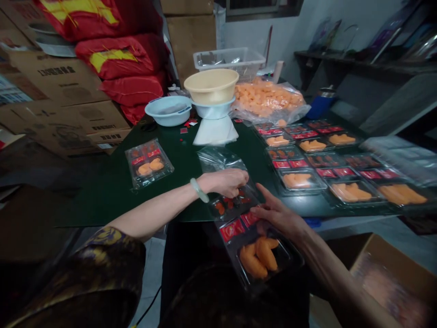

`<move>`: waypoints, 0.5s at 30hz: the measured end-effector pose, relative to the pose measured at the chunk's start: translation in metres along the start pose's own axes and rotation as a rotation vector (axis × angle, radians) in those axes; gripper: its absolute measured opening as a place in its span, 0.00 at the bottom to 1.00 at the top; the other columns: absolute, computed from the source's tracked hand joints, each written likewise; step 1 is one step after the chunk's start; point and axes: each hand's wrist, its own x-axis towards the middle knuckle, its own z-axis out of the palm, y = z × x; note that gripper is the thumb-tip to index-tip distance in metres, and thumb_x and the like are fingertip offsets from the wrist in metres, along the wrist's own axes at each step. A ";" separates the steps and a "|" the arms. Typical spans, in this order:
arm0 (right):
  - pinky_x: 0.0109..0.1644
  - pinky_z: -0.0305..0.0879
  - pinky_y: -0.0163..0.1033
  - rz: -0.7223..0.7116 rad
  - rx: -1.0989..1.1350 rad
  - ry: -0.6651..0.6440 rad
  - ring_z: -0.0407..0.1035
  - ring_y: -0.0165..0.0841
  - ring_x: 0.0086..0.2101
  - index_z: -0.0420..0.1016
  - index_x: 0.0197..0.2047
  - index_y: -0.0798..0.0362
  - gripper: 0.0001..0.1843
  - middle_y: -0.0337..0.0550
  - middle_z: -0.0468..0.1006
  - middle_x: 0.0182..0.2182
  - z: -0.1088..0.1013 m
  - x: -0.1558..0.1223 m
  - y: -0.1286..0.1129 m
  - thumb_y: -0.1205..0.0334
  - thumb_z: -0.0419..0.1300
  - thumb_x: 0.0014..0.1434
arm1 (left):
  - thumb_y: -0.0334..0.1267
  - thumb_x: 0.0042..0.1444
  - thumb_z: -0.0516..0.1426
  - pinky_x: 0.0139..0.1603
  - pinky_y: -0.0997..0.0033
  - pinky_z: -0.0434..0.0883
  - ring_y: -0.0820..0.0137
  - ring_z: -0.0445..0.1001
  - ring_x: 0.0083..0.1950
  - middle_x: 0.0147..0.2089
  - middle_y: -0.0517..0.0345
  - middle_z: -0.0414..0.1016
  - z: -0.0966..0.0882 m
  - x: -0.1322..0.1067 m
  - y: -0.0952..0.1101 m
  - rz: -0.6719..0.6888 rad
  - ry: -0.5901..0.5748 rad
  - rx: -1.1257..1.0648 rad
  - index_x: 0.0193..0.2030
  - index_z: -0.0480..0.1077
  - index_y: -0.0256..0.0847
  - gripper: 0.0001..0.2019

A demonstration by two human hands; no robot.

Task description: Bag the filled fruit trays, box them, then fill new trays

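A clear plastic tray (261,257) tilts over the table's front edge, toward my lap. Orange finger-like pieces (258,256) fill its near compartment, red packets (232,230) its middle, and small dark red pieces (220,208) its far end. My right hand (276,212) grips the tray's right side, its thumb by a packet. My left hand (227,181), with a pale green bangle (199,190) at the wrist, is closed at the tray's far end. It pinches a clear plastic bag (221,158) that stretches away over the table; how far the bag covers the tray is unclear.
Several similar filled trays (351,191) line the right of the green table (99,200); a bagged tray (149,163) lies left. Behind are basins (211,85), a white stand (215,132) and a big bag of orange pieces (268,100). An open carton (392,269) stands lower right.
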 end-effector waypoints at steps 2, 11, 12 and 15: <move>0.18 0.64 0.32 -0.014 0.005 -0.003 0.66 0.28 0.15 0.36 0.68 0.51 0.52 0.31 0.72 0.20 -0.004 0.001 0.001 0.60 0.64 0.48 | 0.24 0.43 0.50 0.32 0.71 0.63 0.71 0.67 0.34 0.41 0.52 0.72 0.000 -0.003 0.003 0.043 -0.015 -0.039 0.28 0.67 0.36 0.07; 0.18 0.62 0.29 -0.064 0.132 -0.024 0.64 0.24 0.15 0.61 0.59 0.54 0.34 0.35 0.73 0.20 0.005 -0.007 0.021 0.57 0.64 0.50 | 0.41 0.56 0.49 0.31 0.67 0.58 0.64 0.68 0.33 0.29 0.52 0.70 0.049 -0.060 0.016 -0.831 0.475 0.161 0.27 0.67 0.38 0.12; 0.18 0.62 0.29 -0.070 0.155 -0.003 0.64 0.24 0.15 0.61 0.59 0.53 0.34 0.34 0.72 0.20 0.009 -0.009 0.023 0.57 0.64 0.50 | 0.43 0.56 0.49 0.28 0.69 0.56 0.67 0.67 0.29 0.25 0.54 0.68 0.056 -0.063 0.016 -0.913 0.503 0.054 0.25 0.67 0.38 0.13; 0.18 0.62 0.29 -0.089 0.226 0.074 0.64 0.25 0.15 0.62 0.59 0.52 0.35 0.32 0.70 0.19 0.019 -0.014 0.028 0.57 0.66 0.48 | 0.42 0.54 0.50 0.24 0.74 0.54 0.74 0.61 0.23 0.20 0.61 0.63 0.072 -0.070 0.012 -0.947 0.594 -0.389 0.22 0.65 0.38 0.14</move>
